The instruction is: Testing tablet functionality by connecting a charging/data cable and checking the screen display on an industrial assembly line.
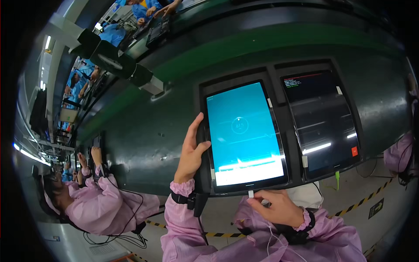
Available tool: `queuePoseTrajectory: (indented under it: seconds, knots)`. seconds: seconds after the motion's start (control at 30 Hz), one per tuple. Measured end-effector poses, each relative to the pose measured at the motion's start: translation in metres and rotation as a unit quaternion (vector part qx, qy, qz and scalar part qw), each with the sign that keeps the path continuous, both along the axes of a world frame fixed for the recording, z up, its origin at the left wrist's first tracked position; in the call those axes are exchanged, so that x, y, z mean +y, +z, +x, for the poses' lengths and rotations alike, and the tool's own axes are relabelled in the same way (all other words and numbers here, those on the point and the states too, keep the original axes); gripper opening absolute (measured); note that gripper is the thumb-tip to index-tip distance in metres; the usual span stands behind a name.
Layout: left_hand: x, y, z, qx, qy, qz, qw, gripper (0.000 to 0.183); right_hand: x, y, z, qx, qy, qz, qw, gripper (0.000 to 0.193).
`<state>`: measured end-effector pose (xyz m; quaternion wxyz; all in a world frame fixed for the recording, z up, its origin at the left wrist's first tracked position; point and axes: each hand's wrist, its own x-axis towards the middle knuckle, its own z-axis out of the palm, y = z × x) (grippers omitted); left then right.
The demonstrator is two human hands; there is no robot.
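Note:
A tablet (244, 131) with a bright blue screen lies in the left recess of a black tray (279, 89). At its left side my left hand (190, 153) grips the edge, thumb bent onto the tablet's rim and index finger stretched along the side. My right hand (279, 209) pinches a white cable plug (251, 194) at the tablet's lower edge; whether it is fully seated I cannot tell. A thin white cable (271, 233) runs down from that hand. In the right recess lies a second tablet (325, 124), its screen mostly black, with a green cable (337, 180) at its lower edge.
The tray lies on a dark green bench (144, 131). A jointed post (113, 61) stands at the upper left. Beside me on the left sits a person (100, 201) in pink; a pink sleeve (398, 153) shows at right. People in blue (146, 11) work across the bench.

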<state>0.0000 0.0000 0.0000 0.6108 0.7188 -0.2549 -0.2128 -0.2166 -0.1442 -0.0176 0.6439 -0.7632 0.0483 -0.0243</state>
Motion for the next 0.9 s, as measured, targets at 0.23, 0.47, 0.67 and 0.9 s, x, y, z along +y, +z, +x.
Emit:
queuePoseTrajectory:
  seconds: [0.23,0.47,0.67,0.9]
  knots:
    - [-0.004,-0.008,-0.001,-0.019,0.005,-0.013,1.000,0.065,-0.001,-0.002,-0.001,-0.019,-0.005,-0.015,1.000,0.020]
    - [0.000,-0.012,-0.007,-0.029,0.032,-0.010,0.999,0.074,0.004,-0.002,0.000,-0.015,-0.024,-0.001,1.000,0.014]
    - [0.023,-0.009,-0.027,-0.031,-0.035,-0.001,0.999,0.087,0.005,-0.006,0.001,-0.056,-0.030,-0.020,0.998,0.018]
    - [0.039,-0.008,-0.045,-0.043,-0.062,0.028,0.997,0.107,0.008,-0.009,-0.002,-0.070,-0.050,-0.020,0.996,0.014]
